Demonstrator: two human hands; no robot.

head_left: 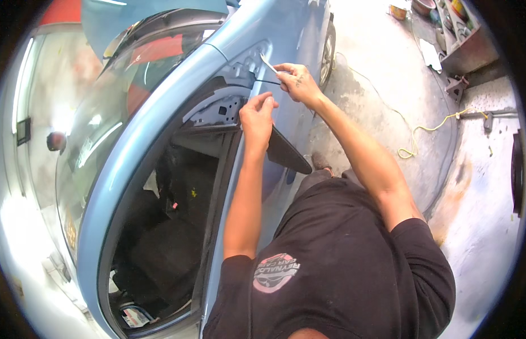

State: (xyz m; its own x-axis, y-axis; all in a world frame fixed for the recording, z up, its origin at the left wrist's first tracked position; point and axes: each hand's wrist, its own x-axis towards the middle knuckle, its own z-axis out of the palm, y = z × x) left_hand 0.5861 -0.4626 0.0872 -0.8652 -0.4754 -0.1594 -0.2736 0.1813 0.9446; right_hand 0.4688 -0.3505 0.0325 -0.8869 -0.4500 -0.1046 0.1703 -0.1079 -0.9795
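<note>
One thin pale tool (268, 62), pinched by its end in R hand (300, 82), prob. for reach, w/ tip at blue car (294, 28); L hand (255, 121) apart from R, near perforated corner panel (209, 114), fingers bunched, can't tell if gripping anything.

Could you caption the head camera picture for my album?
Bare right hand holds a slender pale tool by a glossy blue car, left hand nearby.

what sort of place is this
Probably a car workshop or garage: a blue car stands on a stained floor, and there is a cluttered shelf off to the right.
</note>
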